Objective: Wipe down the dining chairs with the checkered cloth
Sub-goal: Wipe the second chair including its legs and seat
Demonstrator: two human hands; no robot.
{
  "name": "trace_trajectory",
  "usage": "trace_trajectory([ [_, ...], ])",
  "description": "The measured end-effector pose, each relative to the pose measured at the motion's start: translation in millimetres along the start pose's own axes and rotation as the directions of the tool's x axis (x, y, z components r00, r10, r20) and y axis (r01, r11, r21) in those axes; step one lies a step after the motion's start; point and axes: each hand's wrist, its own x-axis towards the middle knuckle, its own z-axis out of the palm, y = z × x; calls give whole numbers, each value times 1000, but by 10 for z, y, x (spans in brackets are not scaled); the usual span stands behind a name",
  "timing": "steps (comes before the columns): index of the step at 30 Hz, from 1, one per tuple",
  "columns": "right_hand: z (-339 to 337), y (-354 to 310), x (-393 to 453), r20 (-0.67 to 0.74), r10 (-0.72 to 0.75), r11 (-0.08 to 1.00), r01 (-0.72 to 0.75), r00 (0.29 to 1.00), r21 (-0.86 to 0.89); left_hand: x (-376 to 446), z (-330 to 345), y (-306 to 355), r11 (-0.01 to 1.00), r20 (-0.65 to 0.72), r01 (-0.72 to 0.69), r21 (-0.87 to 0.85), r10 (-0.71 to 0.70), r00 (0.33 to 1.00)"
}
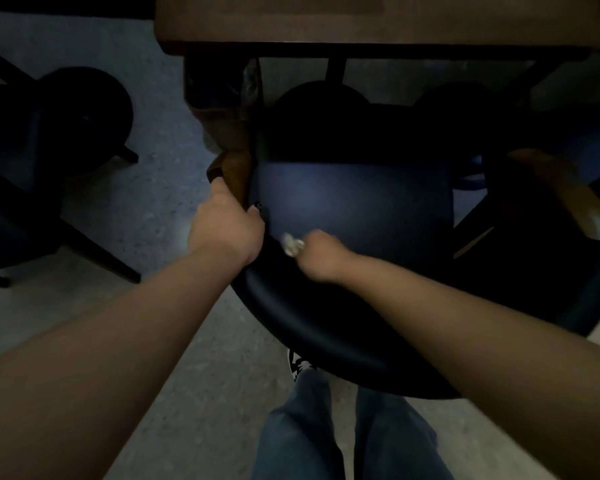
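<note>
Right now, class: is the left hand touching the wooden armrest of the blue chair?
Touching. The head view shows the left hand gripping the wooden armrest beside the blue chair's seat, fingers wrapped over its edge with no gap.

- The chair (347, 202) stands before you, tucked under the worktop's (361, 26) near edge.
- A second chair (49, 140) sits far left on the floor (153, 188).
- A third (568, 202) crowds its right.

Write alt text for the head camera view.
Seen from above in dim light, a person's left hand grips the wooden arm of a dark blue dining chair while the right hand holds a bunched pale cloth against its backrest. A wooden table stands beyond.
</note>
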Motion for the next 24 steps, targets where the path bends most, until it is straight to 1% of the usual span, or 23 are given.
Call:
trace_trajectory([
  [2,108,-306,84,-96,-98,975,115,991,192,0,-1,6,1000,-13,-2,10,2,1000],
  [4,130,-375,87,-163,-135,938,179,977,296,8,3,7,1000,-20,-4,15,4,1000],
  [6,84,-223,18,-100,-164,935,187,981,301,10,0,8,1000,-12,-3,28,3,1000],
  [7,55,-81,-36,-44,-151,955,158,987,253,4,-5,8,999,-4,-1,33,1,1000],
  [8,17,100,-104,15,-128,980,124,992,156,-1,-11,11,999,2,1,35,-1,1000],
  [10,-113,564,-276,116,-29,991,44,993,-123,-25,-22,27,999,6,-1,46,0,1000],
  [11,-235,810,-367,143,47,957,-3,989,-289,-33,-23,33,999,-1,-9,53,9,1000],
  [12,-409,1034,-444,150,132,899,-55,980,-434,-30,-22,33,998,-15,-28,59,29,999],
  [13,-629,1223,-496,144,208,830,-98,967,-548,-26,-15,34,996,-30,-54,66,56,998],
  [14,-873,1374,-520,128,266,771,-132,955,-623,-28,-8,30,994,-42,-79,76,83,996],
  [16,-1324,1572,-493,63,339,691,-203,939,-693,-25,4,13,989,-49,-120,90,125,991],
  [17,-1481,1645,-449,30,349,655,-221,937,-722,-18,6,5,988,-49,-131,85,135,990],
  [19,-1623,1750,-353,10,334,579,-197,943,-791,-5,7,-9,987,-40,-143,71,146,989],
  [20,-1616,1781,-326,22,322,541,-165,946,-825,-3,9,-18,987,-34,-145,68,148,988],
  [22,-1525,1824,-310,35,322,523,-147,946,-839,0,17,-26,986,-32,-152,68,155,987],
  [24,-1492,1817,-344,59,327,549,-138,943,-824,9,31,-22,984,-27,-162,68,164,986],
])
